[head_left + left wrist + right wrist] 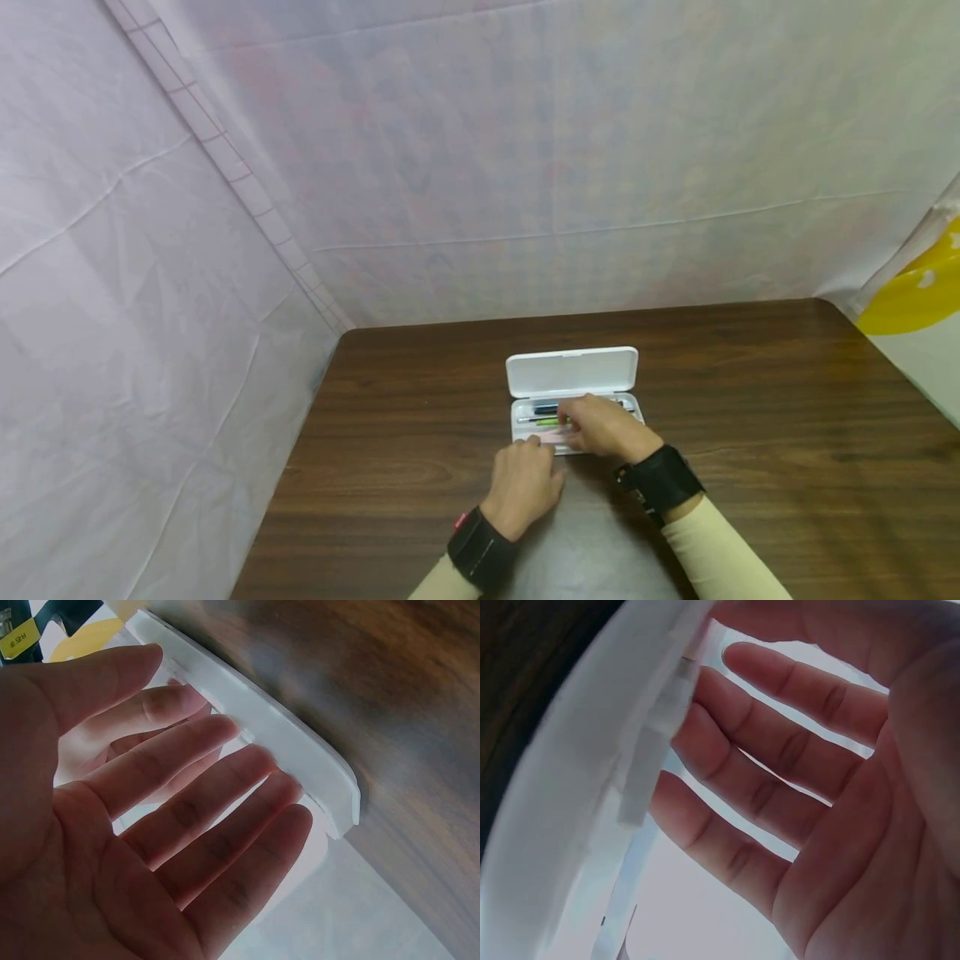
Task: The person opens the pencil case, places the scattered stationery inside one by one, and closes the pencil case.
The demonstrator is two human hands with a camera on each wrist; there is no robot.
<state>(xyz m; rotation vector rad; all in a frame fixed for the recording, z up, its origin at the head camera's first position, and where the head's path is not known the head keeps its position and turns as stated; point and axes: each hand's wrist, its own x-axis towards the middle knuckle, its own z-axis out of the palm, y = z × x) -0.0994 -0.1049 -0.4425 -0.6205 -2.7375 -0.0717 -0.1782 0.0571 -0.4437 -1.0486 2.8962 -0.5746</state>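
Note:
A white pencil case (517, 429) lies with its lid (572, 372) raised at the back. Inside are a dark blue pen (545, 409), a green-barrelled pen (547, 422) and a pale pinkish strip (553, 436). My left hand (521, 483) has its fingertips at the case's front edge, fingers fairly straight in the left wrist view. Over the right half of the tray, my right hand (606, 429) reaches in with thumb and forefinger apart. Its fingers (772, 742) are gently bent, close to the case's wall, and they cover part of the contents.
The case stands on a dark wood-grain table (405, 400). A whitish sheet (592, 542) lies in front of it, under my forearms. Pale cloth (480, 167) hangs behind and to the left, and a yellow item (911, 292) hangs at the right edge.

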